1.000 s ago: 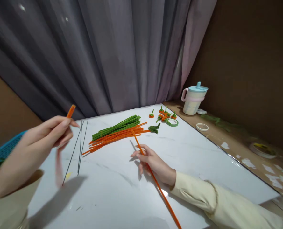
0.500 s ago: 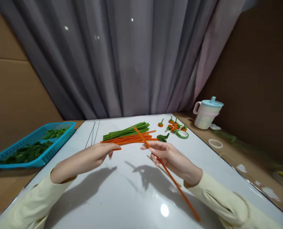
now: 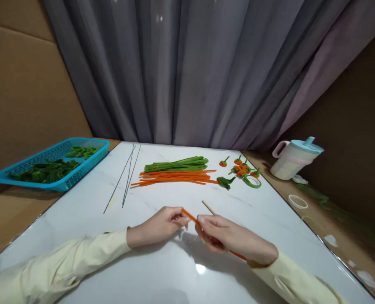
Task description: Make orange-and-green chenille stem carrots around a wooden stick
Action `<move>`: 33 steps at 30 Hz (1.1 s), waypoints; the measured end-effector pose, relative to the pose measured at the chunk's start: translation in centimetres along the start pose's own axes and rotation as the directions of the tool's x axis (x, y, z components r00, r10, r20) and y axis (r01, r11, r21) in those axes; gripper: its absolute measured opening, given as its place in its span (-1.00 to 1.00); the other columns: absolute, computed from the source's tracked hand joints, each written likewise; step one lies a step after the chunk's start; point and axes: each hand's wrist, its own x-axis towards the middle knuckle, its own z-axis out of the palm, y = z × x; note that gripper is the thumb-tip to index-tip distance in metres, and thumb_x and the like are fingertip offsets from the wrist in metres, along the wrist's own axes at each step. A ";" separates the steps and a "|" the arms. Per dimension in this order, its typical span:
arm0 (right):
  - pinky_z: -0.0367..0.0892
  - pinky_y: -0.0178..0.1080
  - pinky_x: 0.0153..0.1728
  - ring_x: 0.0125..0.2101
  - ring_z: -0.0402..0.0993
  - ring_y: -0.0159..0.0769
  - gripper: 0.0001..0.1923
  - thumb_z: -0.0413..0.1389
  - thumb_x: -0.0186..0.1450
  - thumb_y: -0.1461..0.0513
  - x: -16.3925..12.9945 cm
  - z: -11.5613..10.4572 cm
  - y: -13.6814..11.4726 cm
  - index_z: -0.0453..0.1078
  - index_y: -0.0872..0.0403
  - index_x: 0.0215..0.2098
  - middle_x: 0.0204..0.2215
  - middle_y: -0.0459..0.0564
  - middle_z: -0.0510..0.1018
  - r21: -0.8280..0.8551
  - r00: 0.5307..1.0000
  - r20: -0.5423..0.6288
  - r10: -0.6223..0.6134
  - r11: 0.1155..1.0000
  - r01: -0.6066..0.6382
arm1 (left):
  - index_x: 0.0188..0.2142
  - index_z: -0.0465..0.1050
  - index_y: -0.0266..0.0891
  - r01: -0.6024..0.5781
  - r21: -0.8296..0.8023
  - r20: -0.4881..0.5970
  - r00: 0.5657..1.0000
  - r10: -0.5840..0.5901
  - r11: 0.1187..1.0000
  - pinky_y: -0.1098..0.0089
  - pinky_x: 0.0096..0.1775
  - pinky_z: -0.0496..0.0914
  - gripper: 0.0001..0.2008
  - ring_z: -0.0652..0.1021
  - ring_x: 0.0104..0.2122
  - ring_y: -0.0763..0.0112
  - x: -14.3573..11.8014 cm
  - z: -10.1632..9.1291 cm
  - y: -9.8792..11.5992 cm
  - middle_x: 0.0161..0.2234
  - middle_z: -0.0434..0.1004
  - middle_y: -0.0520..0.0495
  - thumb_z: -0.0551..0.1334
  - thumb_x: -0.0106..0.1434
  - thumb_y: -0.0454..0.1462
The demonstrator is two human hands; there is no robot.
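Note:
My right hand is closed round an orange pipe cleaner. One end of it sticks out to the left, and a short piece shows under the wrist. A thin wooden stick pokes out above the same hand; its lower part is hidden. My left hand pinches the pipe cleaner's free end, fingers bent. Beyond the hands lie a row of orange pipe cleaners and a bundle of green pipe cleaners.
Dark thin wires lie at left, near a blue basket of green pieces. At right are small orange-and-green pieces, a green shape, a green tape roll, a white ring and a lidded cup.
My left hand has come down and right, from above the orange pipe cleaners to the held one's end. My right hand now wraps the pipe cleaner more fully. The view has shifted.

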 end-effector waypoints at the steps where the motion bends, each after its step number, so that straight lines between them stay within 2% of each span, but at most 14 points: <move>1: -0.13 -0.41 -0.70 -0.72 -0.05 -0.56 -0.46 -0.04 0.24 -0.18 0.2 0.3 0.7 0.13 0.11 -0.53 -0.71 -0.23 0.14 0.026 1.000 0.008 -0.014 1.000 0.014 | -0.44 0.29 -0.29 0.019 -0.092 0.017 1.000 -0.018 0.996 0.50 -0.45 0.15 -0.78 0.25 -0.52 0.53 0.0 0.4 -0.3 -0.53 0.27 0.08 0.10 0.24 -0.19; 3: -0.11 -0.41 -0.70 -0.73 -0.03 -0.57 -0.50 -0.01 0.26 -0.12 0.4 0.6 1.6 0.21 0.14 -0.50 -0.72 -0.23 0.16 0.062 0.999 0.007 -0.042 0.997 0.041 | -0.44 0.23 -0.27 0.052 -0.249 0.041 0.998 -0.043 0.967 0.51 -0.52 0.09 -0.75 0.18 -0.59 0.58 -0.2 0.9 -0.9 -0.57 0.20 0.13 0.10 0.25 -0.14; 5: -0.06 -0.42 -0.69 -0.73 0.05 -0.58 -0.56 0.06 0.26 -0.06 0.4 0.5 2.1 0.28 0.17 -0.47 -0.68 -0.19 0.26 0.100 0.998 -0.032 -0.058 0.993 0.061 | -0.42 0.21 -0.26 0.071 -0.329 0.042 0.997 -0.060 0.942 0.51 -0.56 0.03 -0.71 0.13 -0.63 0.60 -0.4 1.3 -1.3 -0.60 0.18 0.15 0.06 0.28 -0.07; 7: -0.04 -0.43 -0.70 -0.73 0.06 -0.61 -0.63 0.11 0.25 -0.01 0.3 0.3 2.3 0.34 0.18 -0.38 -0.58 -0.12 0.39 0.157 0.994 -0.068 -0.080 0.984 0.090 | -0.38 0.23 -0.26 0.051 -0.332 0.028 0.999 -0.045 0.942 0.50 -0.56 0.04 -0.68 0.15 -0.62 0.59 -0.5 1.4 -1.6 -0.59 0.19 0.14 0.07 0.27 -0.03; 9: -0.10 -0.43 -0.74 -0.75 -0.04 -0.63 -0.65 0.12 0.25 0.02 0.1 0.0 2.4 0.38 0.17 -0.24 -0.50 -0.08 0.45 0.216 0.992 -0.059 -0.108 0.969 0.118 | -0.36 0.26 -0.27 0.014 -0.303 0.011 1.000 -0.011 0.953 0.49 -0.53 0.06 -0.66 0.18 -0.60 0.57 -0.6 1.4 -1.9 -0.60 0.18 0.14 0.08 0.26 -0.01; 12: -0.14 -0.43 -0.76 -0.75 -0.11 -0.62 -0.63 0.10 0.27 0.03 0.0 -0.3 2.4 0.44 0.20 -0.24 -0.58 -0.09 0.43 0.251 0.984 -0.029 -0.175 0.952 0.177 | -0.37 0.25 -0.27 -0.013 -0.292 -0.003 1.000 0.012 0.956 0.48 -0.53 0.06 -0.67 0.14 -0.63 0.57 -0.7 1.3 -2.1 -0.64 0.10 0.18 0.06 0.28 -0.03; 15: -0.07 -0.42 -0.73 -0.74 -0.06 -0.60 -0.63 0.05 0.31 0.04 0.0 -0.2 2.1 0.46 0.21 -0.33 -0.59 -0.07 0.44 0.190 0.977 -0.079 -0.199 0.959 0.210 | -0.36 0.26 -0.26 -0.013 -0.308 -0.028 1.000 0.005 0.951 0.48 -0.55 0.01 -0.68 0.10 -0.64 0.58 -0.7 1.4 -2.2 -0.66 0.06 0.19 0.05 0.29 -0.04; 19: 0.04 -0.42 -0.67 -0.68 0.12 -0.55 -0.68 0.01 0.33 0.06 0.4 0.4 2.1 0.38 0.15 -0.21 -0.47 -0.02 0.52 0.086 0.975 -0.137 -0.175 0.979 0.187 | -0.33 0.26 -0.27 -0.045 -0.323 -0.090 0.996 0.017 0.945 0.49 -0.56 0.03 -0.68 0.11 -0.65 0.59 -0.6 1.6 -2.5 -0.65 0.07 0.19 0.05 0.29 -0.03; 21: 0.09 -0.41 -0.64 -0.66 0.19 -0.51 -0.69 0.01 0.33 0.05 0.6 0.8 2.2 0.36 0.14 -0.22 -0.49 -0.04 0.49 0.050 0.975 -0.155 -0.161 0.984 0.171 | -0.33 0.25 -0.26 -0.056 -0.316 -0.119 0.993 0.019 0.947 0.49 -0.56 0.05 -0.69 0.14 -0.64 0.59 -0.6 1.6 -2.6 -0.64 0.10 0.17 0.05 0.30 -0.04; 25: 0.03 -0.39 -0.63 -0.67 0.11 -0.53 -0.69 0.01 0.33 0.06 1.0 1.5 2.4 0.37 0.15 -0.34 -0.58 -0.12 0.37 -0.026 0.962 -0.215 -0.170 0.985 0.169 | -0.26 0.28 -0.28 -0.071 -0.281 -0.148 0.989 0.029 0.957 0.48 -0.51 0.12 -0.71 0.23 -0.59 0.56 -0.7 1.7 -2.8 -0.59 0.20 0.13 0.04 0.31 -0.07; 28: 0.00 -0.37 -0.58 -0.61 0.10 -0.51 -0.72 0.00 0.35 0.09 1.2 1.7 2.2 0.36 0.14 -0.32 -0.54 -0.11 0.41 -0.051 0.937 -0.275 -0.215 0.977 0.209 | -0.17 0.33 -0.29 -0.093 -0.244 -0.162 0.985 0.054 0.965 0.44 -0.44 0.20 -0.70 0.30 -0.53 0.51 -0.7 1.7 -2.8 -0.56 0.25 0.08 0.02 0.32 -0.11; 33: 0.00 -0.36 -0.59 -0.63 0.06 -0.50 -0.69 -0.02 0.35 0.08 1.4 1.9 1.9 0.33 0.15 -0.38 -0.57 -0.12 0.38 -0.053 0.934 -0.313 -0.170 0.985 0.162 | -0.18 0.39 -0.30 -0.123 -0.117 -0.194 0.976 0.099 0.985 0.42 -0.39 0.22 -0.70 0.30 -0.51 0.49 -0.8 1.7 -2.6 -0.56 0.27 0.07 0.01 0.33 -0.15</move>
